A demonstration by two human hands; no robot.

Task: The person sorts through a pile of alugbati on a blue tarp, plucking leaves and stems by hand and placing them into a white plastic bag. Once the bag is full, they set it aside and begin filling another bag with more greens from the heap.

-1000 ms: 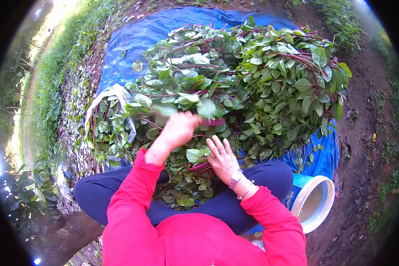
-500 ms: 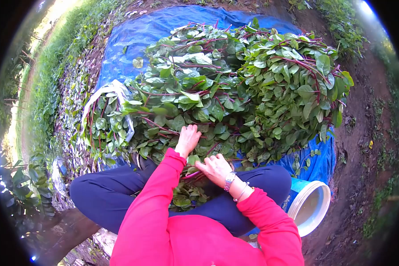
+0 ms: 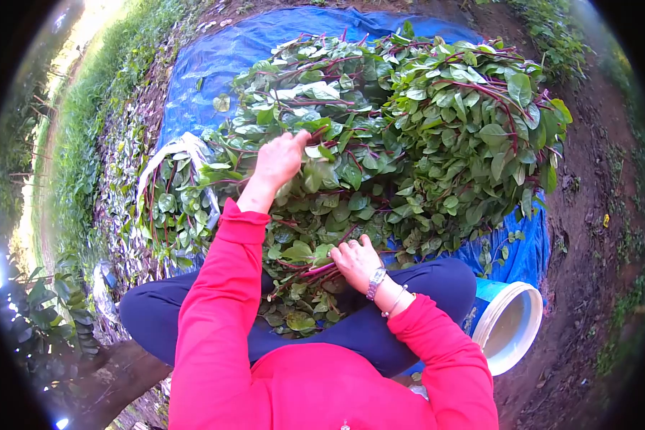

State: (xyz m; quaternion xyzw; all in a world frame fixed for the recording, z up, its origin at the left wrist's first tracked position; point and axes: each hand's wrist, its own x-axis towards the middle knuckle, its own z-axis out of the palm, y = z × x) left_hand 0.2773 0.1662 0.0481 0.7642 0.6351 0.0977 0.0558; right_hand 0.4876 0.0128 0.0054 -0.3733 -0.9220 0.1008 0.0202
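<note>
A broad heap of Malabar spinach (image 3: 444, 136), with green leaves and purple-red stems, lies in front of me. My left hand (image 3: 281, 159) reaches into the heap's middle, its fingers closed on a leafy spinach stem there. Near my lap, my right hand (image 3: 357, 264) is wrapped round a small bunch of spinach stems (image 3: 317, 271), whose leafy ends point left. More loose leaves (image 3: 299, 315) lie between my crossed legs, below that bunch. My right wrist wears a watch and a bracelet.
A blue tarp (image 3: 215, 64) lies under the heap. Left of it, a white plastic strip (image 3: 150, 168) loops round a separate spinach bundle (image 3: 173, 208). A tipped bucket (image 3: 527, 322) rests by my right knee. Bare soil (image 3: 588, 236) borders the right side, grass the left.
My left hand has moved forward from near my lap into the heap's middle. My right hand has shifted slightly, still on its stems, and more of that bunch shows.
</note>
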